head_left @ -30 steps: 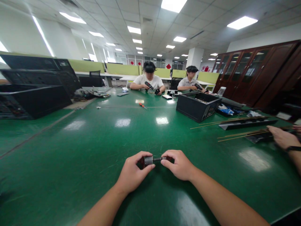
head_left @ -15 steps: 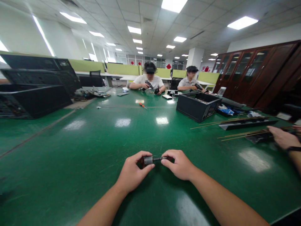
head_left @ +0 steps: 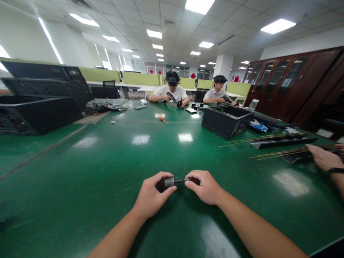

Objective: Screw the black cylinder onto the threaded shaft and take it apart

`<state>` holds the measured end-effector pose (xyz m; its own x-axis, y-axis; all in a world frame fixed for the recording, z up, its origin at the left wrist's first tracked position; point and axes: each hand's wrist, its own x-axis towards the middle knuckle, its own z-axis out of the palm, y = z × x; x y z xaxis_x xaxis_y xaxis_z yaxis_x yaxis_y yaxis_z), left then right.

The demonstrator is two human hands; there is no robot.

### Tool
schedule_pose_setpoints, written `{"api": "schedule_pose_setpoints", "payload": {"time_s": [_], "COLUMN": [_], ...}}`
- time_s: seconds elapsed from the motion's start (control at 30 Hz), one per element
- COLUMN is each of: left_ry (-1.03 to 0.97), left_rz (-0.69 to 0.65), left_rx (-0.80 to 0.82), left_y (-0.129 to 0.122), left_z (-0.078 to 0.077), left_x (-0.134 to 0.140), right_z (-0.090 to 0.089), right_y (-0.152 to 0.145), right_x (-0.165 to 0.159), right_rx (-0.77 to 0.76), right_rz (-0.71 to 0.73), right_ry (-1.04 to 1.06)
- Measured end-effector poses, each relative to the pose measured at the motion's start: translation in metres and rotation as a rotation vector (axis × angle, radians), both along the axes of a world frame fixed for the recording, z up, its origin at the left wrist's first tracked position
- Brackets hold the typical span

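Over the green table, both my hands hold a small metal cylinder with a thin dark shaft, lying roughly level. My left hand has its thumb and fingers wrapped round the thick grey end. At the thin end, my right hand pinches the tip between thumb and fingers. A short length of the shaft shows between the two hands. My fingers hide part of each end, and I cannot make out exactly what kind of part it is.
An orange screwdriver lies farther off. Black computer cases stand at left and right. Thin brass-coloured rods lie near another person's hand. Two people sit across, holding power drills.
My hands and the metal part stay almost where they were. The co-worker's rods at right have shifted slightly.
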<state>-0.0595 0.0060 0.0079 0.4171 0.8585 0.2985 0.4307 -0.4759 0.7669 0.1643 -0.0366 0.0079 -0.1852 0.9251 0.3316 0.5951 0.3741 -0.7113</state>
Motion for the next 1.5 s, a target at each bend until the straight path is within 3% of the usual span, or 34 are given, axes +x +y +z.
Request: {"api": "schedule_pose_setpoints", "payload": {"time_s": [1.5], "left_ry": [-0.005], "left_rz": [0.020], "left_rx": [0.051], "left_y": [-0.0002], "left_z": [0.0026], "left_x": [-0.0026], "right_z": [0.0031], "right_y": [-0.0003], "right_x": [0.0026], "right_rx": [-0.001], "right_rz": [-0.002], "right_ry": [-0.012]}}
